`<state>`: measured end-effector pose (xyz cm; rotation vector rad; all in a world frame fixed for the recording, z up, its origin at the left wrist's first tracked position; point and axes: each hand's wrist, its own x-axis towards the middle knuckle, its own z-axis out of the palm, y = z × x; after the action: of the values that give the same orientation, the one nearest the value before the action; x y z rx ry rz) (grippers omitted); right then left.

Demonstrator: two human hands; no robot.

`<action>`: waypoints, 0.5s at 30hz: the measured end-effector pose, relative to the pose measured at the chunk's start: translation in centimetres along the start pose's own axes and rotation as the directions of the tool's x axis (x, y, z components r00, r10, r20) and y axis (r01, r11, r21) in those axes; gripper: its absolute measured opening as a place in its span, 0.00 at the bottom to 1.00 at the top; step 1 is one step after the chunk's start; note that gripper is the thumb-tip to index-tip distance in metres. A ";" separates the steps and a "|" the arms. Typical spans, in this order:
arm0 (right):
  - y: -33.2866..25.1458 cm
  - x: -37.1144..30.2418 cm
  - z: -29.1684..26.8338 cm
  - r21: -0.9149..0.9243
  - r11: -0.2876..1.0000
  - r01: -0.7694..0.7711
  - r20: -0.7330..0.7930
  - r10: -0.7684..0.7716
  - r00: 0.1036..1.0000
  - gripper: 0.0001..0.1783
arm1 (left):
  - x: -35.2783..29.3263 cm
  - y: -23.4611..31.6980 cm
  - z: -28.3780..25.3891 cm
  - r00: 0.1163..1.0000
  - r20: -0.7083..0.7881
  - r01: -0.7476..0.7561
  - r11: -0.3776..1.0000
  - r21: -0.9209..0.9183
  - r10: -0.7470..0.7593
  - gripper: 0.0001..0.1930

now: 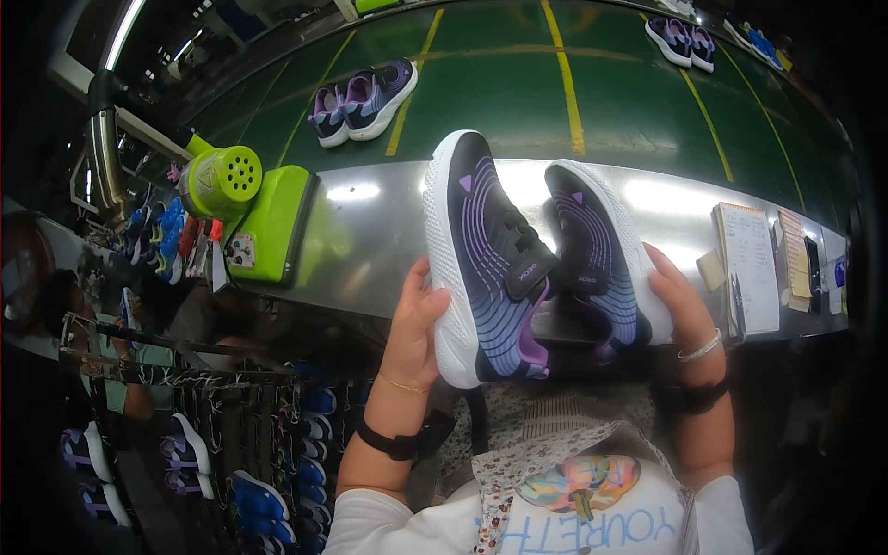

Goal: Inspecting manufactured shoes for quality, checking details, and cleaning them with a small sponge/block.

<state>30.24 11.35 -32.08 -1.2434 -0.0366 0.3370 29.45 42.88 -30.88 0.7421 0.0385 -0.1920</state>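
Note:
Two matching sneakers are held up side by side over the near edge of the metal bench, toes pointing away from me. My left hand grips the left sneaker by its white sole near the heel. The right sneaker is in my right hand, which wraps its outer side at the heel. Both uppers are black fading to blue, with purple wavy lines, a strap and a lilac collar lining. The left sneaker tilts so its thick white sole edge shows. Part of my left fingers is hidden behind the shoe.
Beyond the metal bench runs a green conveyor belt with yellow lines. Similar pairs of sneakers ride on it. A lime-green machine stands left; papers lie right. Racks of shoes hang lower left.

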 end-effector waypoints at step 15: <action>-0.9 0.3 0.7 -0.007 0.998 -0.056 -0.067 0.055 0.996 0.28 | -2.1 0.6 1.4 0.974 -0.166 -0.129 0.981 0.142 0.152 0.30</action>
<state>30.60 11.85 -31.00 -1.2653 0.0536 0.3435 27.41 42.66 -29.22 0.8878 0.1420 0.0079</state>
